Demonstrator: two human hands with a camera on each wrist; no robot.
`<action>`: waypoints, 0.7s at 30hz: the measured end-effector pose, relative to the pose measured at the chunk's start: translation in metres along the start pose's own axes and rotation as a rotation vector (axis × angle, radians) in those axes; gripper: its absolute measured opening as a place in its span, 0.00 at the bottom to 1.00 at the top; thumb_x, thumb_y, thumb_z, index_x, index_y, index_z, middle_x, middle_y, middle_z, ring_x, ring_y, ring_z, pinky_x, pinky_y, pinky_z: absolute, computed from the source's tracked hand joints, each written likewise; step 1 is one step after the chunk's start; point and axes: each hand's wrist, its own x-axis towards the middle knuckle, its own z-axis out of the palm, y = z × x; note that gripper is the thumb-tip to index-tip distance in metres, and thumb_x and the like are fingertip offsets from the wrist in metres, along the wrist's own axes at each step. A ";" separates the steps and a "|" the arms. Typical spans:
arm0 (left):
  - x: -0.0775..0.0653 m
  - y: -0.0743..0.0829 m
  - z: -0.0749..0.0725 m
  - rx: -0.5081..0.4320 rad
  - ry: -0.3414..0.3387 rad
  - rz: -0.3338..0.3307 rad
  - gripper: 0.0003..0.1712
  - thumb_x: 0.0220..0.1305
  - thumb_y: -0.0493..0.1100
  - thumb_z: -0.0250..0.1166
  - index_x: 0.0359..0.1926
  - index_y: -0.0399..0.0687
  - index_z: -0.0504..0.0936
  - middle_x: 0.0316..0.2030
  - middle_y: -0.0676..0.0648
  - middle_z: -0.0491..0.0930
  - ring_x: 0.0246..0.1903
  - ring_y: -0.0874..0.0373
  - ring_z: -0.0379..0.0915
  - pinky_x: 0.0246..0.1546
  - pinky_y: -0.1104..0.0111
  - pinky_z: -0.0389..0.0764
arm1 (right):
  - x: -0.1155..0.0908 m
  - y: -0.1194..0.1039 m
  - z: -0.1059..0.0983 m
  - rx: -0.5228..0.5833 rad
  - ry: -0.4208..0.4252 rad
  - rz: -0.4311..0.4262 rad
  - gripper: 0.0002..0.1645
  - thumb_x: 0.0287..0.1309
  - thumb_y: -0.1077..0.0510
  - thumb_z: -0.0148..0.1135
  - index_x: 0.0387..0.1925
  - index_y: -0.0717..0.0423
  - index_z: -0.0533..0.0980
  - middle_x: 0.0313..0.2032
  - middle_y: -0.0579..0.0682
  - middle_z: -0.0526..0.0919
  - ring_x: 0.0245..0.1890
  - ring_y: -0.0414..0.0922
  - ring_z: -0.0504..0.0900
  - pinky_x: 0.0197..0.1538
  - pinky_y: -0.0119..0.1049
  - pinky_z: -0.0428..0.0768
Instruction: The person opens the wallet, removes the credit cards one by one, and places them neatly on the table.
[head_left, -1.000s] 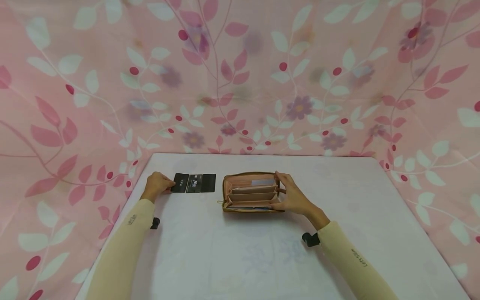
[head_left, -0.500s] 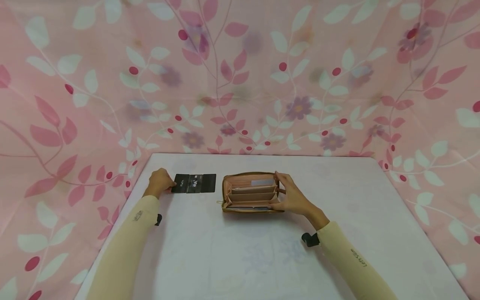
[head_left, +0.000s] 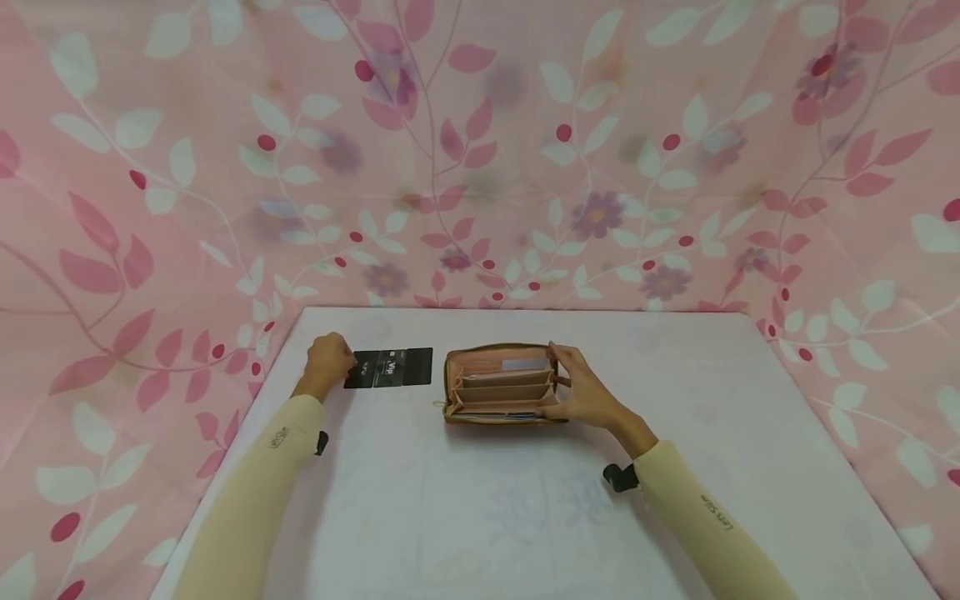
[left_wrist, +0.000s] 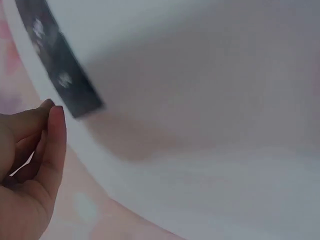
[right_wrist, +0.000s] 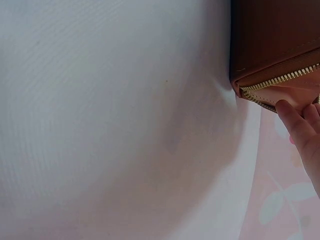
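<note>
Three dark cards lie edge to edge on the white table: a left card [head_left: 363, 371], a middle card [head_left: 389, 368] marked "Vip", and a right card [head_left: 417, 367]. My left hand [head_left: 328, 363] hovers at the left card's outer edge. Thumb and fingertips meet in the left wrist view, apart from the card strip [left_wrist: 62, 70], with nothing visible between them. A brown zip wallet [head_left: 504, 392] stands unzipped, its pink compartments facing up. My right hand [head_left: 588, 396] grips the wallet's right end, with fingers at the back edge and thumb at the front.
Inside the wallet, a pale slip [head_left: 525, 364] shows at the back and thin card edges at the front. White cloth covers the table [head_left: 480, 508]. A pink floral curtain [head_left: 480, 167] rises behind and along both sides.
My left hand has moved right and slightly up, from the left card's edge to just over it. The cards shifted very slightly. My right hand stays on the wallet.
</note>
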 end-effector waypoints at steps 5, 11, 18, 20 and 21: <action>0.004 0.048 0.003 -0.008 0.126 0.202 0.06 0.52 0.38 0.63 0.27 0.39 0.82 0.25 0.45 0.79 0.25 0.52 0.74 0.27 0.60 0.74 | -0.002 -0.004 -0.001 0.013 0.011 -0.001 0.64 0.34 0.55 0.72 0.65 0.59 0.39 0.58 0.64 0.49 0.57 0.59 0.54 0.50 0.52 0.66; 0.004 0.107 0.004 -0.076 0.149 0.372 0.06 0.52 0.41 0.63 0.29 0.42 0.82 0.25 0.48 0.79 0.24 0.57 0.74 0.27 0.63 0.75 | -0.001 -0.004 0.001 0.011 -0.005 0.000 0.63 0.35 0.60 0.71 0.65 0.58 0.38 0.58 0.65 0.48 0.57 0.59 0.53 0.50 0.52 0.66; 0.002 0.164 0.011 -0.111 0.162 0.482 0.04 0.50 0.43 0.64 0.26 0.48 0.82 0.22 0.53 0.78 0.23 0.62 0.72 0.25 0.68 0.74 | 0.000 -0.005 0.002 0.016 0.003 0.005 0.63 0.35 0.60 0.71 0.65 0.59 0.39 0.58 0.65 0.48 0.58 0.59 0.53 0.50 0.52 0.66; 0.000 0.177 0.015 -0.120 0.133 0.517 0.05 0.51 0.44 0.63 0.25 0.50 0.82 0.23 0.54 0.78 0.23 0.63 0.71 0.25 0.69 0.74 | -0.001 -0.007 0.001 0.020 0.011 0.000 0.62 0.35 0.60 0.71 0.65 0.59 0.40 0.58 0.64 0.48 0.58 0.59 0.53 0.50 0.52 0.66; -0.001 0.183 0.017 -0.121 0.123 0.531 0.05 0.51 0.45 0.63 0.25 0.50 0.82 0.23 0.55 0.78 0.23 0.63 0.71 0.26 0.70 0.74 | -0.002 -0.007 0.000 0.026 0.013 -0.003 0.62 0.35 0.61 0.71 0.65 0.59 0.40 0.58 0.64 0.49 0.58 0.58 0.53 0.50 0.52 0.66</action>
